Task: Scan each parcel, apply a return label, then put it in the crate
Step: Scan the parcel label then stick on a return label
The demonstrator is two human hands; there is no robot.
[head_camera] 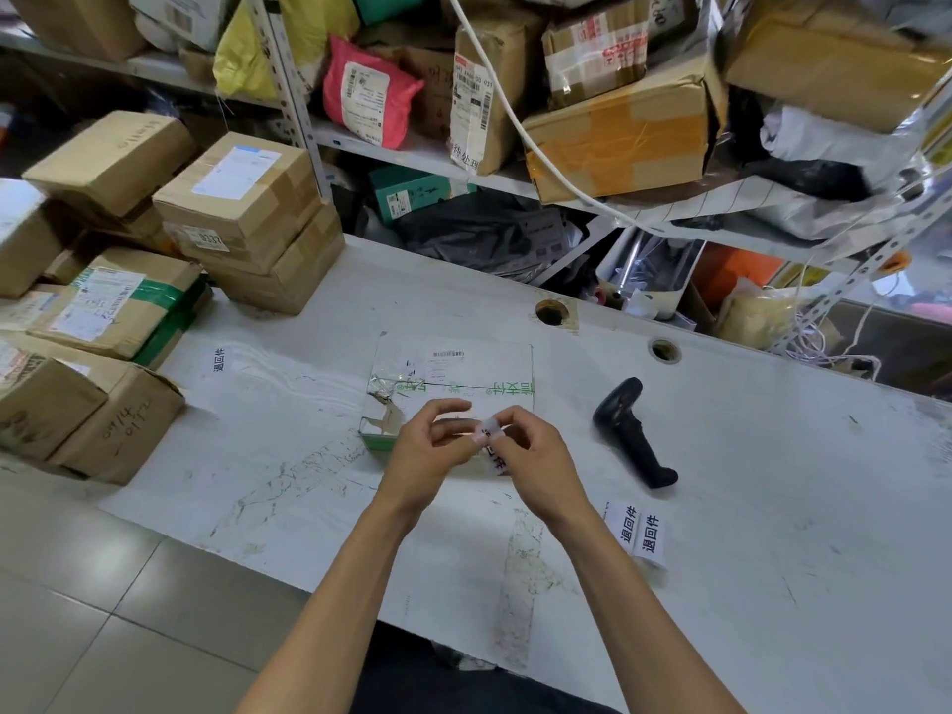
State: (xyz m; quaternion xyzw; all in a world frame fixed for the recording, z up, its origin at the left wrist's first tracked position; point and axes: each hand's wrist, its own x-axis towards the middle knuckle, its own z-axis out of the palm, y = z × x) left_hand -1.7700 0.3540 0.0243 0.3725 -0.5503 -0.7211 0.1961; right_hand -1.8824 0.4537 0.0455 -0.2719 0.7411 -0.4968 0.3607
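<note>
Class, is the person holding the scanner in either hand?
No: the scanner lies on the table, while both hands pinch a label.

One wide-angle head view looks forward and down, close over the table point(747, 507) filling the lower frame, with shelves point(412, 152) across the top.

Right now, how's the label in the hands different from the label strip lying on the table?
The held label is up off the table, pinched by the left hand and right hand over the white parcel; the label strip lies untouched to the right. The held label is partly hidden; the strip shows two labels. Both are white with black characters.
</note>
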